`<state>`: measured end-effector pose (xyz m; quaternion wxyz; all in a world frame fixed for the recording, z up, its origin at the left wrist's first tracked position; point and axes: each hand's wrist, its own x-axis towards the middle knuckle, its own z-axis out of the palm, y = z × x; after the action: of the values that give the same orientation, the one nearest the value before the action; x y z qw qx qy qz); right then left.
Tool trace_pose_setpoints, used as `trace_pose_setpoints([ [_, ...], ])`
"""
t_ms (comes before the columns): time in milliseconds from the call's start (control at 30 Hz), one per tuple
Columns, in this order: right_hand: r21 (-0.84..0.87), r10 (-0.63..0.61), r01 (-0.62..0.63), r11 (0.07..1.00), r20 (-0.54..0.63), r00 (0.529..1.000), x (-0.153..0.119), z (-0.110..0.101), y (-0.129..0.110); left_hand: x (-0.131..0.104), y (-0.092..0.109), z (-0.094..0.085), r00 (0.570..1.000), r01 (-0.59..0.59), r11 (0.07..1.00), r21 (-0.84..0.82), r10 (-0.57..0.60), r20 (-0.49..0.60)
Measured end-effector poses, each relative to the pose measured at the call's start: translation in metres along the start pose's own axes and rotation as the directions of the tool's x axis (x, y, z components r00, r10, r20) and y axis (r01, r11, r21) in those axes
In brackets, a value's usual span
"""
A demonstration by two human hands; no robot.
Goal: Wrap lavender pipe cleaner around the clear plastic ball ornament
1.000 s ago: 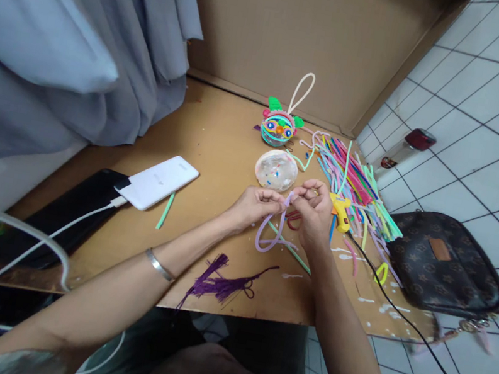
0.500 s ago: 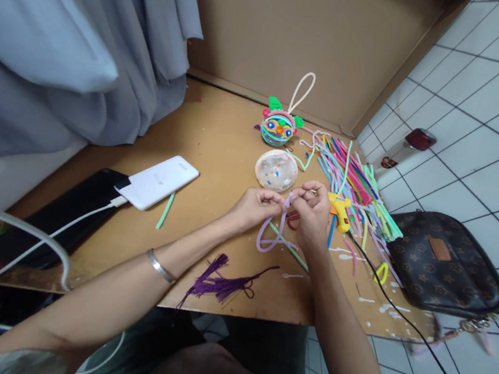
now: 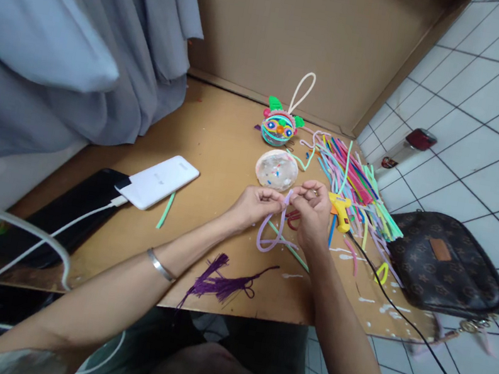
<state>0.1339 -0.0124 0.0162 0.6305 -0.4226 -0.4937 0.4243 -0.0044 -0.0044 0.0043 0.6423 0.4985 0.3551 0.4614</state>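
A lilac pipe cleaner is bent into a loop that hangs below my fingers. My left hand pinches it near the top from the left. From the right, my right hand grips it close by, thumb and fingers nearly meeting the left ones. Just beyond the hands sits a clear round bowl-like shell with small coloured specks. A yellow glue gun lies right beside my right hand. Purple tassels rest on the table nearer to me.
A decorated ball with a face stands at the back. Many coloured pipe cleaners are heaped at the right, near a brown patterned bag. A white power bank with a cable lies at left. The glue gun's black cord crosses the right side.
Both hands stay nearly in place, still holding the lilac pipe cleaner. The fingers have shifted very slightly at the pinch; nothing else has visibly moved.
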Motion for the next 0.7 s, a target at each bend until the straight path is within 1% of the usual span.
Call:
trace_pose_setpoints([
  [200, -0.002, 0.005, -0.005, 1.000, -0.030, 1.000, -0.002, 0.004, 0.000, -0.001, 0.002, 0.001, 1.000, 0.001, 0.998, 0.064, 0.000, -0.012],
  [400, 0.017, 0.012, -0.012, 1.000, -0.035, 0.999, -0.001, 0.004, 0.003, 0.000, -0.001, 0.003, 0.998, -0.003, 0.992, 0.128, 0.010, -0.060],
  [533, 0.053, 0.050, -0.049, 0.997, -0.017, 0.999, 0.000, 0.002, 0.003, 0.003, -0.006, 0.002, 0.997, -0.038, 0.991, 0.130, 0.046, -0.060],
  [700, 0.069, 0.090, -0.089, 0.994, -0.004, 0.996, 0.000, 0.001, 0.003, 0.005, -0.009, 0.001, 0.997, -0.039, 0.992, 0.124, 0.047, -0.064],
])
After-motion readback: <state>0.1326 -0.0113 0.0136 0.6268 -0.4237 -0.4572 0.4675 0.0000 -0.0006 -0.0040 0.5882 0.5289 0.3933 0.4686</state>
